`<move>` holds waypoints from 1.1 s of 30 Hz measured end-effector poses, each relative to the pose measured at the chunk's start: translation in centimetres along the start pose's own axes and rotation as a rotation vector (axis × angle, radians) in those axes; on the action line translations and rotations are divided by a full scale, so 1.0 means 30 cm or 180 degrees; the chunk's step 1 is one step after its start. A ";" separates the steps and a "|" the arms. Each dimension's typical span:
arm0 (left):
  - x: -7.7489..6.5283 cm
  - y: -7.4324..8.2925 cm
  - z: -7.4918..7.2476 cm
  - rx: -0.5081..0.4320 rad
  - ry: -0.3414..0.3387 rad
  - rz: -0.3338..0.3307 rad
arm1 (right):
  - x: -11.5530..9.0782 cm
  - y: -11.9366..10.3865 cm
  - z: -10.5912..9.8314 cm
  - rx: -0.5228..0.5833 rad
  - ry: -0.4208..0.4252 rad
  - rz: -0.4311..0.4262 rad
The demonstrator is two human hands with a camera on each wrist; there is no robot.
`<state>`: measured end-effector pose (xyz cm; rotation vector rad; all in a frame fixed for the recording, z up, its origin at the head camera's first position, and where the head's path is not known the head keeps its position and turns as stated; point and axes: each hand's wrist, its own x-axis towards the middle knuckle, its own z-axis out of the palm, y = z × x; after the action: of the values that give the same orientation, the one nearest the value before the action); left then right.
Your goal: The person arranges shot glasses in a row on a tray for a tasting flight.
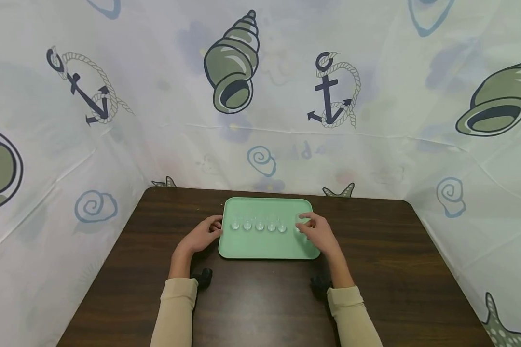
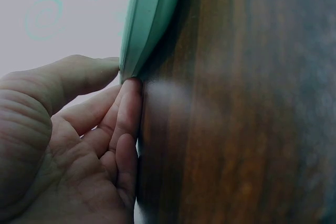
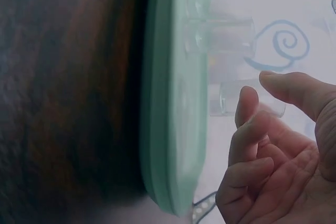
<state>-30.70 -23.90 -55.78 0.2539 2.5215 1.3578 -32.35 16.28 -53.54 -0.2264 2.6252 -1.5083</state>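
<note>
A light green tray (image 1: 260,248) lies on the table, with several small clear glasses (image 1: 259,225) standing in a row across it. At the tray's left edge is my left hand (image 1: 203,233), thumb on the rim and fingers against its underside in the left wrist view. My right hand (image 1: 319,234) is over the tray's right side. Its thumb and fingers pinch another clear glass (image 3: 223,99), apart from the row's right end. In the right wrist view this glass looks upright and slightly above the tray; the fingers hide part of it.
The dark brown wooden table (image 1: 252,299) extends around the tray. Behind and at both sides hangs a pale cloth (image 1: 286,159) printed with shells and anchors. A dark wrist device (image 1: 204,278) is under each forearm.
</note>
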 end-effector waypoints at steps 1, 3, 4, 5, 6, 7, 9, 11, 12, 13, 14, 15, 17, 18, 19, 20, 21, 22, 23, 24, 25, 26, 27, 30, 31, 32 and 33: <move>-0.001 0.001 0.000 -0.0001 0.0001 -0.0004 | 0.001 0.001 0.005 -0.0008 -0.0014 0.0014; -0.004 0.002 -0.001 0.0020 -0.0002 0.0000 | 0.002 0.002 0.014 -0.0009 -0.0043 0.0051; -0.006 0.003 -0.001 0.0029 -0.0001 0.0006 | 0.002 0.002 0.018 -0.0003 -0.0057 0.0074; -0.007 0.003 -0.001 0.0021 0.0010 -0.0011 | 0.002 0.001 0.022 0.0006 -0.0070 0.0091; -0.008 0.003 -0.001 0.0024 0.0014 -0.0009 | 0.002 0.000 0.026 0.0008 -0.0083 0.0111; -0.008 0.004 0.000 0.0035 0.0010 0.0006 | 0.001 -0.001 0.029 0.0013 -0.0094 0.0127; -0.008 0.003 0.001 0.0030 0.0011 0.0015 | 0.001 -0.004 0.035 -0.0001 -0.0106 0.0148; -0.007 0.003 0.003 0.0021 0.0011 0.0019 | 0.001 -0.003 0.039 -0.0037 -0.0115 0.0144; -0.007 0.004 0.004 0.0011 0.0007 0.0021 | 0.001 -0.002 0.041 -0.0053 -0.0115 0.0144; -0.007 0.004 0.004 0.0010 0.0002 0.0023 | 0.001 -0.001 0.043 -0.0063 -0.0113 0.0138; -0.007 0.005 0.004 -0.0005 0.0007 0.0008 | 0.002 0.001 0.045 -0.0078 -0.0106 0.0128; -0.008 0.006 0.004 -0.0005 0.0005 0.0011 | 0.003 0.003 0.048 -0.0090 -0.0096 0.0123; -0.008 0.007 0.003 -0.0003 0.0012 0.0004 | 0.003 0.002 0.050 -0.0114 -0.0074 0.0111; -0.008 0.008 0.003 -0.0009 0.0013 0.0003 | 0.004 0.001 0.051 -0.0129 -0.0062 0.0104; -0.009 0.008 0.003 -0.0009 0.0016 0.0003 | 0.004 0.000 0.053 -0.0147 -0.0050 0.0096; -0.010 0.008 0.003 -0.0014 0.0018 0.0003 | 0.004 -0.001 0.053 -0.0166 -0.0040 0.0091; -0.011 0.007 0.004 -0.0020 0.0022 0.0003 | 0.003 -0.003 0.054 -0.0182 -0.0035 0.0091; -0.012 0.006 0.006 -0.0027 0.0025 0.0002 | 0.002 -0.005 0.055 -0.0194 -0.0034 0.0090; -0.013 0.005 0.008 -0.0024 0.0022 0.0005 | 0.001 -0.006 0.056 -0.0204 -0.0034 0.0089; -0.014 0.004 0.011 -0.0030 0.0017 0.0002 | -0.002 -0.006 0.056 -0.0205 -0.0034 0.0099; -0.014 0.004 0.012 -0.0020 0.0014 -0.0001 | -0.001 -0.006 0.057 -0.0214 -0.0035 0.0103; -0.014 0.003 0.012 -0.0015 0.0013 -0.0007 | -0.001 -0.006 0.057 -0.0225 -0.0045 0.0108; -0.013 0.004 0.012 -0.0009 0.0018 -0.0011 | -0.001 -0.005 0.057 -0.0238 -0.0063 0.0106; -0.011 0.007 0.009 -0.0047 0.0038 -0.0010 | 0.001 -0.006 0.051 -0.0301 -0.0127 0.0101; -0.009 0.008 0.008 -0.0069 0.0049 0.0000 | 0.001 -0.006 0.048 -0.0325 -0.0157 0.0103; -0.007 0.009 0.007 -0.0101 0.0064 0.0003 | 0.001 -0.007 0.044 -0.0342 -0.0192 0.0103; -0.005 0.010 0.005 -0.0130 0.0075 0.0015 | 0.000 -0.009 0.037 -0.0342 -0.0227 0.0093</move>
<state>-30.51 -23.65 -55.58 0.2371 2.5107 1.4203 -32.16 15.19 -53.85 -0.2449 2.6439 -1.3267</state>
